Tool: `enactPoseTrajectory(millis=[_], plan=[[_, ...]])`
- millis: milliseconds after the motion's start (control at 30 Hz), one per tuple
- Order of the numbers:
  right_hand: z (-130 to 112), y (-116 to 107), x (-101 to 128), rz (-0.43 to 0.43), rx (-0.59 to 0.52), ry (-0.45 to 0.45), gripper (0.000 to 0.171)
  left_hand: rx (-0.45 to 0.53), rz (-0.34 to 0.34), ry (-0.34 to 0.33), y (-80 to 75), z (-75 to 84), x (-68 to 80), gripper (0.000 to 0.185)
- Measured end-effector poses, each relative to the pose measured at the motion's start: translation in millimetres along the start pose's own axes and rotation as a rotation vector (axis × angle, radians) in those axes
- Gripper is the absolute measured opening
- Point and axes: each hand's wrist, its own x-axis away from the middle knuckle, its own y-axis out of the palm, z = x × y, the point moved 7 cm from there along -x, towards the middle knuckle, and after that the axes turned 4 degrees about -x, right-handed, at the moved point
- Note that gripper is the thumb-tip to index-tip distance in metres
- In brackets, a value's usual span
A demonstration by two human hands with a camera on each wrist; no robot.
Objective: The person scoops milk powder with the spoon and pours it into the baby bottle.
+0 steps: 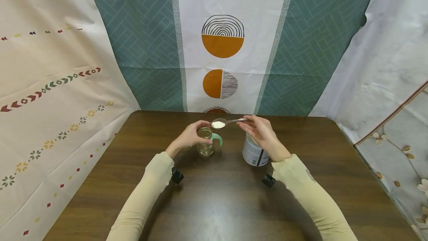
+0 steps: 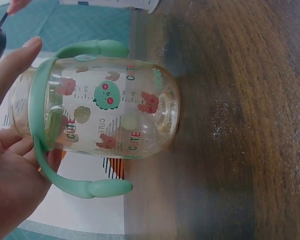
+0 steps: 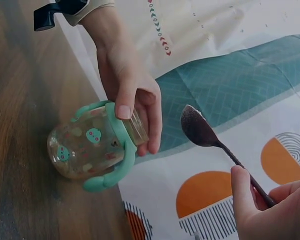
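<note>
A clear baby bottle [image 1: 205,142] with green handles and cartoon prints stands on the brown table [image 1: 214,203]. My left hand [image 1: 188,137] grips it round the open neck; the left wrist view shows the bottle [image 2: 109,107] close up, and the right wrist view shows it [image 3: 92,145] with the left hand [image 3: 132,95] on its rim. My right hand [image 1: 260,131] pinches the handle of a metal spoon [image 1: 224,122] holding white powder, level just above the bottle's mouth. The right wrist view shows the spoon [image 3: 205,132] from below, held by my right hand [image 3: 270,210].
A round tin [image 1: 254,153] stands on the table under my right wrist, to the right of the bottle. Patterned cloths hang behind and at both sides of the table. Some powder dust lies on the wood [image 2: 215,125] by the bottle's base.
</note>
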Motion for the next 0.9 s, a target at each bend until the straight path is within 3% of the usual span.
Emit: enactPoseTrajectory(millis=[533, 900], plan=[[7.6, 7.3, -3.6, 0.019, 0.039, -0.022, 0.021, -0.06, -0.007, -0.041, 1.0, 1.8, -0.6, 0.077], [15.9, 12.7, -6.0, -0.036, 0.112, -0.082, 0.017, -0.061, -0.006, -0.033, 1.7, -0.3, -0.5, 0.072]])
